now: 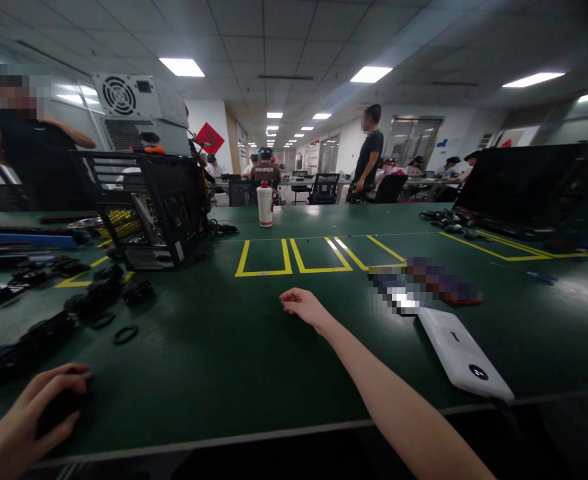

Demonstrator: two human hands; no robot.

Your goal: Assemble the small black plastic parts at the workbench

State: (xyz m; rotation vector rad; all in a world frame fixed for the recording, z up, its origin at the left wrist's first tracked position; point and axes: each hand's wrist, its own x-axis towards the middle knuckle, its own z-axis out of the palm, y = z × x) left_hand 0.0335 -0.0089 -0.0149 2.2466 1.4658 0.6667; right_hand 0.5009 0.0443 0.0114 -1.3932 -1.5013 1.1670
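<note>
My left hand point(49, 407) is at the near left edge of the green table point(214, 373), its fingers curved around something dark whose shape I cannot make out. Over the middle of the table, my right hand point(301, 308) is closed with its fingers curled together; anything inside is hidden. Close to my left hand are two black rings point(125, 335) point(103, 321) and a row of black parts point(29, 343). Yellow tape outlines point(321, 269) are marked beyond my right hand.
An open black computer case point(154, 207) carries grey power supplies point(134, 107). A white bottle point(265, 205) stands farther back. Phones point(444, 280), a white power bank point(461, 353), a screwdriver point(529, 272) and a black monitor point(529, 190) occupy the right side. People point(369, 150) are in the background.
</note>
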